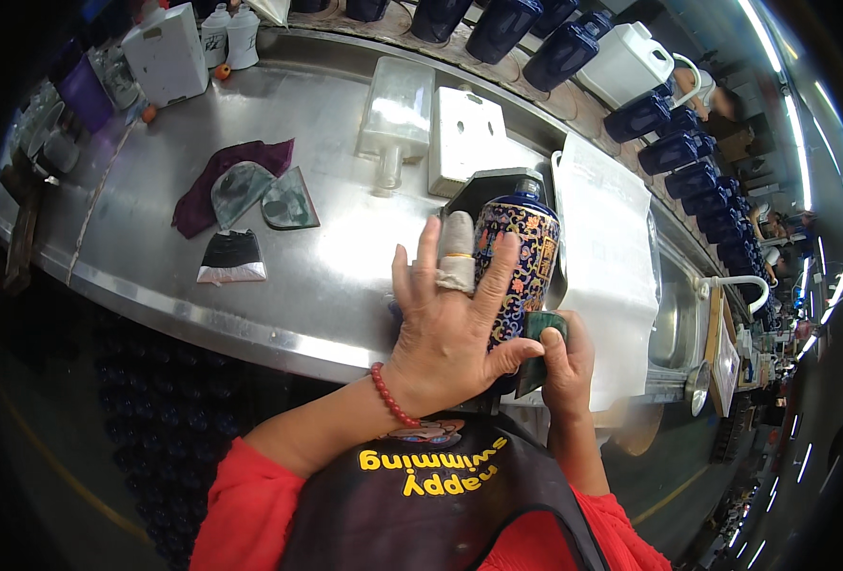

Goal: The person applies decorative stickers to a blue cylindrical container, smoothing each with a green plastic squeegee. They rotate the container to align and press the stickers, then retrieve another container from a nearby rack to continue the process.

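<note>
A dark blue bottle [526, 238] with a colourful flower pattern lies in front of me, its neck pointing away, partly over a dark holder [479, 188]. My left hand [450, 319] rests on it with fingers stretched and spread; the index finger lies along the patterned side. White cloth wraps one finger, and a red bead bracelet circles the wrist. Near the bottle's base, my right hand [567, 366] pinches a green flat pad [539, 328] between thumb and fingers. The left thumb reaches to that pad. My hands hide the bottle's lower end.
On the metal table [317, 285] lie a purple cloth [222, 176], green mottled pads [241, 193] and a black-and-white pad [232, 258]. Behind stand a clear container [395, 109] and a white box [466, 133]. A white sheet [604, 257], a sink [674, 319] and several blue bottles [502, 30] flank the right.
</note>
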Tool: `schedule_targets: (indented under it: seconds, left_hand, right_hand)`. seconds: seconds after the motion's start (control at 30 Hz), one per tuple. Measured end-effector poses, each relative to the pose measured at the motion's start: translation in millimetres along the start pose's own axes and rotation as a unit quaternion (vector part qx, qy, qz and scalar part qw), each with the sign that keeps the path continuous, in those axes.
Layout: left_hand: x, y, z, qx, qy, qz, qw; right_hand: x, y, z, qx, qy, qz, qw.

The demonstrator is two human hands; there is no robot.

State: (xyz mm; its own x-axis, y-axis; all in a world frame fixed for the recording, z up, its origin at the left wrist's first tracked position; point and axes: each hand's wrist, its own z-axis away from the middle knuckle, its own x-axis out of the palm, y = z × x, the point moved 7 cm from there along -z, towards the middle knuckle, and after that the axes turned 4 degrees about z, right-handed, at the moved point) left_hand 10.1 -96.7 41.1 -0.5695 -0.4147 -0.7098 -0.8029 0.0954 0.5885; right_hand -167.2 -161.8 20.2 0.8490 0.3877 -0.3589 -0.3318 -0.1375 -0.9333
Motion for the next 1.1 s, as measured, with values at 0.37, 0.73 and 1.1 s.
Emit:
schedule_targets:
  seconds: [0.37, 0.73, 1.1]
  left_hand:
    - [-0.5, -6.4, -10.8, -0.007, 0.023, 0.046, 0.999]
    - [4.6, 1.4, -31.2, 0.015, 0.027, 0.029, 0.999]
    - [8.0, -8.3, -30.0, 0.0, 0.039, 0.045, 0.998]
  right_hand:
    - [1.1, 0.8, 1.3, 0.011, -0.004, -0.019, 1.0]
    - [1.7, 1.5, 0.1, -0.004, -0.009, -0.017, 1.0]
    - [1.8, 4.4, 1.7, 0.01, -0.013, -0.032, 0.999]
